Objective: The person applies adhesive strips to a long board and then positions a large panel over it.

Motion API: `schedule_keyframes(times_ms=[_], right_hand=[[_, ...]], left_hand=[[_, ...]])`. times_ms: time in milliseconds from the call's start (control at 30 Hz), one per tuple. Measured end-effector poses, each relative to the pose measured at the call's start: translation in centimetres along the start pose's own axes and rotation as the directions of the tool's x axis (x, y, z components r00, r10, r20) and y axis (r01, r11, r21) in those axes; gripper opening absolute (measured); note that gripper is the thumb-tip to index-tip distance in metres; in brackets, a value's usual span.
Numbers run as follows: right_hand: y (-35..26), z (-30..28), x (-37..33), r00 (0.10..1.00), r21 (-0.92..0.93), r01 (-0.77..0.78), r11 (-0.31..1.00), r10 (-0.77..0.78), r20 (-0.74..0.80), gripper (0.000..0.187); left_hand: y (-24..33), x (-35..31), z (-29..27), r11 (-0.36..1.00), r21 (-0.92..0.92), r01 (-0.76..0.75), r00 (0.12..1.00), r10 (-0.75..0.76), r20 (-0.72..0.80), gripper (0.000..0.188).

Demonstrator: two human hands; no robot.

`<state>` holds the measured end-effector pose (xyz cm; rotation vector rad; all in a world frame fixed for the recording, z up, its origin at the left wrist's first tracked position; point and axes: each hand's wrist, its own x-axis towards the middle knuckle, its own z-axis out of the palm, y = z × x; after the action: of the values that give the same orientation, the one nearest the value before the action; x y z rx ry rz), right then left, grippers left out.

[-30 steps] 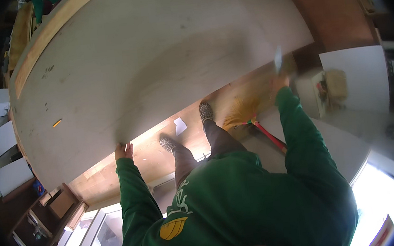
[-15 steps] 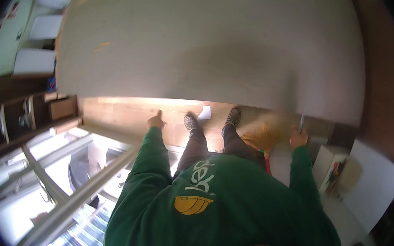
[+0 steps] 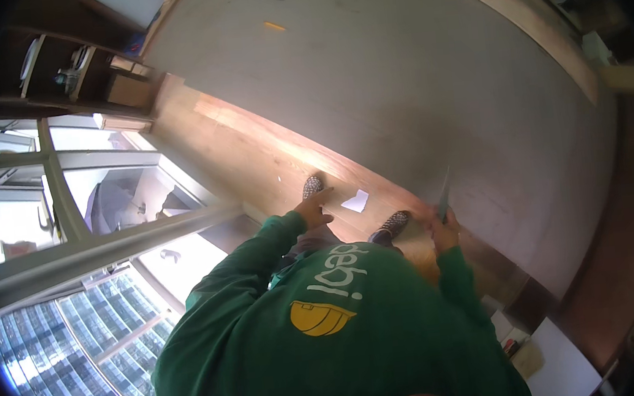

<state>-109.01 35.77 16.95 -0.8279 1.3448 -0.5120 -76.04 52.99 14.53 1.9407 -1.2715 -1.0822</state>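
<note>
My left hand (image 3: 314, 211) is in front of my body over the wooden floor, index finger stretched out and nothing held. Closed around a slim, pointed grey knife (image 3: 446, 195) is my right hand (image 3: 443, 233); the blade points up and away from me, over the near edge of a large grey flat surface (image 3: 365, 63). Its handle is mostly hidden by my fingers. A piece of white paper (image 3: 356, 201) lies on the floor between my patterned shoes. Part of an orange-yellow broom (image 3: 426, 265) shows below my right hand, mostly covered by my body.
A small yellow strip (image 3: 274, 26) lies on the grey surface. To the left are dark shelves (image 3: 53, 71) and a large window frame (image 3: 108, 249). A white panel (image 3: 558, 362) and a box with tools stand at the lower right.
My view has turned, so the grey surface's edge now slants. My left hand has come inward toward my body. The right hand also moved inward, with the knife now showing its full blade.
</note>
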Motion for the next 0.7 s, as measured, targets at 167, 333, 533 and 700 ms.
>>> schedule_keyframes(times_ms=[167, 333, 533, 700], right_hand=[[5.4, 4.2, 0.1, 0.994, -0.221, 0.097, 0.97, -0.084, 0.068, 0.032], [5.4, 10.6, -7.6, 0.973, -0.467, -0.197, 0.862, 0.111, -0.204, 0.047], [10.7, 12.3, -17.9, 0.797, -0.21, -0.408, 0.889, 0.234, -0.558, 0.047], [25.6, 11.9, -22.6, 0.454, 0.249, -0.422, 0.872, 0.441, -0.774, 0.038]], left_hand=[[-2.5, 6.0, -2.7, 0.922, 0.122, -0.368, 0.922, 0.346, 0.173, 0.04], [-9.4, 5.1, -10.4, 0.971, -0.19, 0.146, 0.918, -0.062, 0.391, 0.048], [-25.7, 9.4, -21.1, 0.88, 0.444, -0.169, 0.818, -0.126, 0.561, 0.067], [-20.3, 14.1, -19.2, 0.921, 0.335, -0.199, 0.757, -0.072, 0.65, 0.054]])
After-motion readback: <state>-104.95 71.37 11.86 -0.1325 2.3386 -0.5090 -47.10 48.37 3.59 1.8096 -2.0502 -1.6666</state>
